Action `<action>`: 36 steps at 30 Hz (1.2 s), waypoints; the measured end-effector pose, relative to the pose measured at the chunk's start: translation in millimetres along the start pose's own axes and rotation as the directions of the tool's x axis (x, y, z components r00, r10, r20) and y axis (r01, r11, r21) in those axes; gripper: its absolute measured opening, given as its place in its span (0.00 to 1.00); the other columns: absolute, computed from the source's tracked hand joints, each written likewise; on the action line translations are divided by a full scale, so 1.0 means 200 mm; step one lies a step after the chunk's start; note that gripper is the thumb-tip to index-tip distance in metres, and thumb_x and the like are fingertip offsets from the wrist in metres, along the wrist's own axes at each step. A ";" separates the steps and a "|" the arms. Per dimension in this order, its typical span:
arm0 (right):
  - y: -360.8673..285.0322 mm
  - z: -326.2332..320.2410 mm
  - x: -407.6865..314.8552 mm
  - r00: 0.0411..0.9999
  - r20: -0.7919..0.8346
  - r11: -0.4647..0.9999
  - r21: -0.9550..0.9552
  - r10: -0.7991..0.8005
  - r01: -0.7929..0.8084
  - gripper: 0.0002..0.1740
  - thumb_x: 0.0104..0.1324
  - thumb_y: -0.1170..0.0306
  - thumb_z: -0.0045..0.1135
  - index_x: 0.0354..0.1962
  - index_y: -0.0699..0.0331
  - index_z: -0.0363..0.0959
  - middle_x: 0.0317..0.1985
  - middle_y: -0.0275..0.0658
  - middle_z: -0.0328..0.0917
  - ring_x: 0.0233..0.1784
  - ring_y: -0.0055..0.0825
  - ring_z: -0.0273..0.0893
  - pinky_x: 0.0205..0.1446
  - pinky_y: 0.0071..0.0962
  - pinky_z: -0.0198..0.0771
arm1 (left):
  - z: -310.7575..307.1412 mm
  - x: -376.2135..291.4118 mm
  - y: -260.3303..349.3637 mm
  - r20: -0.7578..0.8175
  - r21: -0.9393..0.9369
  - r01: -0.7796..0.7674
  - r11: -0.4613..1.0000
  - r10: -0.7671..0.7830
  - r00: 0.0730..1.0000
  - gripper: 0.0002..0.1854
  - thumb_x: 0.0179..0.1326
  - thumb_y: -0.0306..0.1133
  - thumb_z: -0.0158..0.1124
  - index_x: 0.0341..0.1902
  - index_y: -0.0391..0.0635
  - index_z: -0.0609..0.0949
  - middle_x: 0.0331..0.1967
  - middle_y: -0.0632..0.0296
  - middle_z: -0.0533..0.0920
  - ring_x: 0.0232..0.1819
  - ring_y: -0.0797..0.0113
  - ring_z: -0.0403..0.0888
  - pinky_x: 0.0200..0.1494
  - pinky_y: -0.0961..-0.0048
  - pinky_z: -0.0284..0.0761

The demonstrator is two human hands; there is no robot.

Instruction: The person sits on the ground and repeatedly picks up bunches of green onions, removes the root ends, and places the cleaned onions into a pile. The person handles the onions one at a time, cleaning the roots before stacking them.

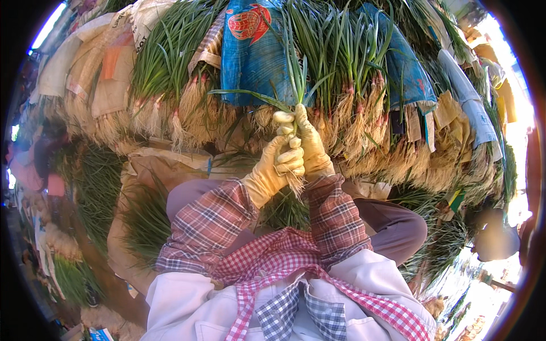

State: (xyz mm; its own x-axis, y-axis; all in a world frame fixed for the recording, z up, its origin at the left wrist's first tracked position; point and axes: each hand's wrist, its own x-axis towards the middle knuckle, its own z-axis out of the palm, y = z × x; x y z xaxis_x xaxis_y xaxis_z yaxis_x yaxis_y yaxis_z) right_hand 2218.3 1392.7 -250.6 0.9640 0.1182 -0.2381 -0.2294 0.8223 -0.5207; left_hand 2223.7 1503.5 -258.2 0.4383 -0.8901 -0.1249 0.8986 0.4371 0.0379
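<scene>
Pale yellow gloves cover both hands, which meet in front of my chest. My left hand (273, 164) is closed around the root end of a leafy green onion plant (300, 85), with pale roots hanging below the fingers. Higher up, my right hand (310, 143) grips the same plant at its stem, thumb or finger pointing up along it. The long green leaves rise away from me, and one leaf bends off to the left. Behind the hands lie rows of similar onion plants (349, 102) with reddish stem bases and tangled straw-coloured roots.
A blue woven sack (254, 64) with a red print covers part of the row; another blue sack (405, 72) lies to its right. Beige sacks (115, 72) drape the plants at left. Loose greens (149, 221) lie beside my left leg. A blurred person (32, 166) is at far left.
</scene>
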 end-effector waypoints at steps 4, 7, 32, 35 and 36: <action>0.08 -0.10 0.06 0.859 -0.319 0.809 -0.564 -0.400 0.167 0.22 0.68 0.52 0.49 0.26 0.63 0.72 0.18 0.29 0.70 0.18 0.16 0.64 0.21 0.17 0.62 | -0.05 -0.01 0.01 -0.154 0.072 -0.033 0.997 0.044 0.987 0.13 0.64 0.41 0.49 0.28 0.48 0.73 0.06 0.75 0.61 0.06 0.80 0.55 0.19 0.78 0.59; 0.15 -0.28 0.05 0.640 0.109 -0.162 -0.986 -0.761 -0.024 0.22 0.68 0.55 0.48 0.21 0.62 0.71 0.15 0.34 0.69 0.12 0.22 0.64 0.15 0.22 0.61 | 0.01 -0.02 -0.01 -0.417 0.253 -0.031 0.967 0.138 0.898 0.12 0.62 0.43 0.50 0.26 0.50 0.73 0.07 0.75 0.63 0.08 0.79 0.57 0.17 0.77 0.59; -0.49 -0.08 -0.15 0.813 -0.105 -0.273 -0.911 -0.572 -0.310 0.20 0.59 0.54 0.61 0.26 0.63 0.71 0.24 0.38 0.74 0.24 0.27 0.71 0.28 0.30 0.69 | 0.44 -0.19 0.29 -0.055 0.647 -0.341 0.682 0.488 0.871 0.23 0.66 0.47 0.53 0.48 0.35 0.78 0.09 0.79 0.64 0.09 0.86 0.59 0.30 0.79 0.75; -0.48 -0.01 -0.20 0.828 -0.146 -0.325 -0.872 -0.541 -0.366 0.19 0.61 0.55 0.58 0.27 0.64 0.72 0.22 0.38 0.74 0.23 0.23 0.69 0.25 0.28 0.67 | 0.38 -0.15 0.23 -0.156 0.772 -0.081 0.630 0.312 0.937 0.19 0.66 0.44 0.54 0.46 0.39 0.80 0.10 0.80 0.64 0.12 0.86 0.60 0.29 0.82 0.73; -0.46 0.01 -0.21 0.801 -0.103 -0.411 -0.815 -0.590 -0.408 0.18 0.62 0.56 0.58 0.27 0.64 0.72 0.22 0.37 0.74 0.22 0.21 0.69 0.25 0.27 0.67 | 0.36 -0.12 0.23 -0.145 0.728 -0.041 0.684 0.212 0.966 0.18 0.66 0.43 0.54 0.46 0.40 0.80 0.13 0.78 0.69 0.14 0.85 0.65 0.29 0.81 0.74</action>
State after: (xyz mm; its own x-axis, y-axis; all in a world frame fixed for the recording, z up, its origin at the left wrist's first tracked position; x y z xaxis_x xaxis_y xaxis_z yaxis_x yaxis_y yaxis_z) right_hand 2198.6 1313.0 -190.3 0.8935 -0.4479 0.0317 -0.4084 -0.8400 -0.3572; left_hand 2256.2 1535.3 -182.9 0.6109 -0.7490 -0.2565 0.6123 0.2415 0.7528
